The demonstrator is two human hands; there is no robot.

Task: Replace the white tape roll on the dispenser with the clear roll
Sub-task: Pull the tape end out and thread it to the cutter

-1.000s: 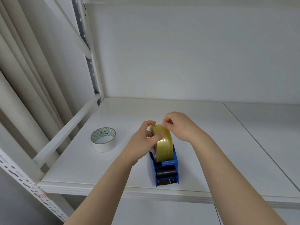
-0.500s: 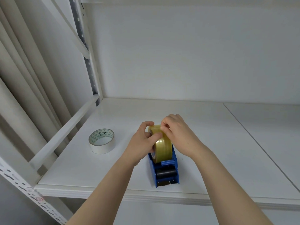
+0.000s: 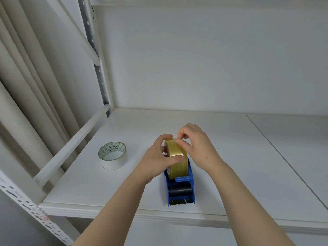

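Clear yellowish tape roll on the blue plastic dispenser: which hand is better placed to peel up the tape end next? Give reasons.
Probably right: the right hand pinches the top of the clear yellowish tape roll; the left hand grips its side, steadying it.

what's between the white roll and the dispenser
In the head view, a strip of bare shelf, then the left hand holding the clear roll on the dispenser.

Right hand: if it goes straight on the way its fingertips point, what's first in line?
The clear roll: the right hand pinches at its top, fingertips pointing leftward. Past that, probably the left hand, though depth is unclear.
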